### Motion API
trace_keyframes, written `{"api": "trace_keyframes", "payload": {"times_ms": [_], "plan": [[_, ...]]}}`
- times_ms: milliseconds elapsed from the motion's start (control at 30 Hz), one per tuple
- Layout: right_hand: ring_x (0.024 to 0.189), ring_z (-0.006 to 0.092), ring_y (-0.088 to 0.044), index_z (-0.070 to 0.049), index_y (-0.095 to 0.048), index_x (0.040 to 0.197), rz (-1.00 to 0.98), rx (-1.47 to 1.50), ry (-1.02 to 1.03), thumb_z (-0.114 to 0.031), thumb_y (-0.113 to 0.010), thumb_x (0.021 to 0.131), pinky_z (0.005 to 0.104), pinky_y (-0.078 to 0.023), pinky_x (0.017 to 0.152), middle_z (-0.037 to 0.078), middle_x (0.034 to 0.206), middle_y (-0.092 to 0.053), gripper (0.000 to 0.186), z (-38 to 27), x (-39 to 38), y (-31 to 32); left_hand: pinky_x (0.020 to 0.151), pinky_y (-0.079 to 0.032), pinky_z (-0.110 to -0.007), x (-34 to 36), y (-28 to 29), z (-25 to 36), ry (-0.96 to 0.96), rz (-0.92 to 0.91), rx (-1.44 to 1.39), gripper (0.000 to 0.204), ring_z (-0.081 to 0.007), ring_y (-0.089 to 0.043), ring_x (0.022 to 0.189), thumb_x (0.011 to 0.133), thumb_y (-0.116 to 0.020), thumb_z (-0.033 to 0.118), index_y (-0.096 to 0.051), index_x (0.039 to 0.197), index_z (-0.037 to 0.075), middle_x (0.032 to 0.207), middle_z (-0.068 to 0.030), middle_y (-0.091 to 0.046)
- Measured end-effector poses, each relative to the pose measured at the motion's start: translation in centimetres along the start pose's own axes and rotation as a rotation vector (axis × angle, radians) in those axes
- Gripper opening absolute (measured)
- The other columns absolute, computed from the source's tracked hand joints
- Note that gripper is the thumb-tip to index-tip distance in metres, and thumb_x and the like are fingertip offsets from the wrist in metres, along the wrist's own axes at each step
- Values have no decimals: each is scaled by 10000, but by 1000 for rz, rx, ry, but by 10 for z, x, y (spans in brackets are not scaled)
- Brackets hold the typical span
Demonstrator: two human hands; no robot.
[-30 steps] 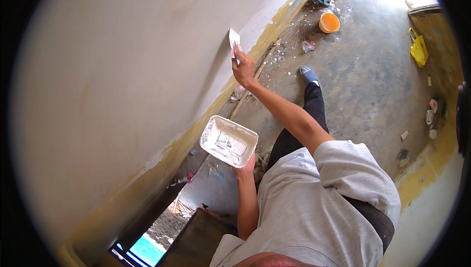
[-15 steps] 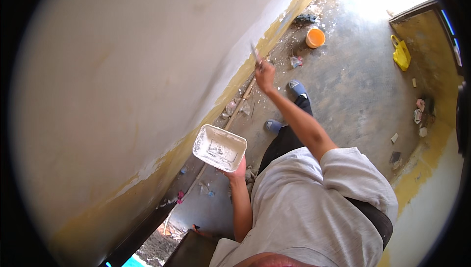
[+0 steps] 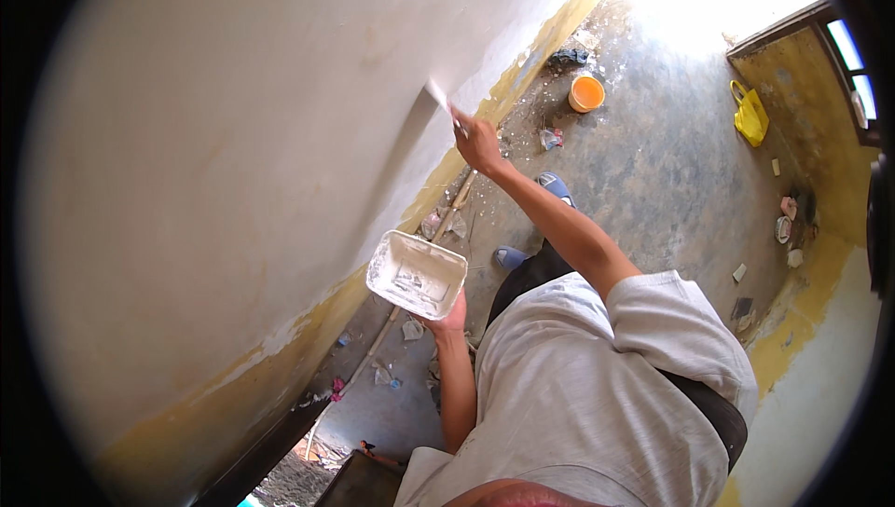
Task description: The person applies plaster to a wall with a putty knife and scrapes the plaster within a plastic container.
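Note:
My right hand (image 3: 479, 145) is closed round the handle of a putty knife (image 3: 436, 94), whose pale blade is smeared by motion. The blade is at the white part of the wall (image 3: 252, 125); whether it touches the surface I cannot tell. Lower down, my left hand (image 3: 451, 318) supports a white rectangular plastic tub (image 3: 440, 293) from beneath and at its near right corner. Its open top faces up, with white paste smeared over the inside walls and bottom. Most of the left fingers are hidden behind the tub.
A yellowish unpainted band (image 3: 533, 60) runs along the wall's foot, beside a long stick (image 3: 378, 337) on the floor. An orange bucket (image 3: 586, 94), a dark bundle (image 3: 568, 59) and scraps of plastic lie beyond my feet. A yellow bag (image 3: 750, 116) rests by the right wall.
My right hand and the putty knife have moved left along the wall, and the blade now shows more of its broad side. The tub stays nearly in place; the view has shifted slightly.

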State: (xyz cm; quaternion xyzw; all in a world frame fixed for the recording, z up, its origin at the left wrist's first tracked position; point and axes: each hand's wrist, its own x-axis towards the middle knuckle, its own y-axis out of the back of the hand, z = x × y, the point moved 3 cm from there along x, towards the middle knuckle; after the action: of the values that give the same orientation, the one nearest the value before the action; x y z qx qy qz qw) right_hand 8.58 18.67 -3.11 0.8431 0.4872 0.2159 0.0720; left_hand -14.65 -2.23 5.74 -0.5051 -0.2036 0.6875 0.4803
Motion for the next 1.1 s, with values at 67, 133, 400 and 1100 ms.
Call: {"api": "trace_keyframes", "payload": {"times_ms": [67,133,400,1100], "plan": [[582,336,-650,-98,-608,1348,-39,-3,11,-80,-642,893,439,-492,566,229,707,-635,456,16,-13,14,1148,-342,-491,8,-10,-8,2,7,-10,601,-282,-505,1329,954,-528,515,-520,1436,157,1450,-50,-549],[572,319,-633,-165,-646,1321,58,8,-266,-113,-601,935,425,-478,544,218,706,-633,392,46,-19,32,1147,-342,-496,12,-12,-12,5,26,3,599,-287,-504,1329,956,-524,515,-521,1435,155,1451,-53,-548],[439,169,-493,-76,-672,1273,357,-57,-282,-114,-608,943,354,-401,441,124,616,-622,338,121,135,68,1147,-334,-511,28,5,-25,62,45,11,584,-295,-495,1336,972,-493,506,-528,1427,141,1451,-58,-548],[561,265,-602,-66,-633,1322,183,-54,-278,-128,-552,975,401,-465,529,165,671,-628,362,58,-6,27,1157,-327,-460,-19,36,11,5,7,26,599,-264,-488,1340,961,-511,512,-518,1434,145,1458,-43,-539]]}}
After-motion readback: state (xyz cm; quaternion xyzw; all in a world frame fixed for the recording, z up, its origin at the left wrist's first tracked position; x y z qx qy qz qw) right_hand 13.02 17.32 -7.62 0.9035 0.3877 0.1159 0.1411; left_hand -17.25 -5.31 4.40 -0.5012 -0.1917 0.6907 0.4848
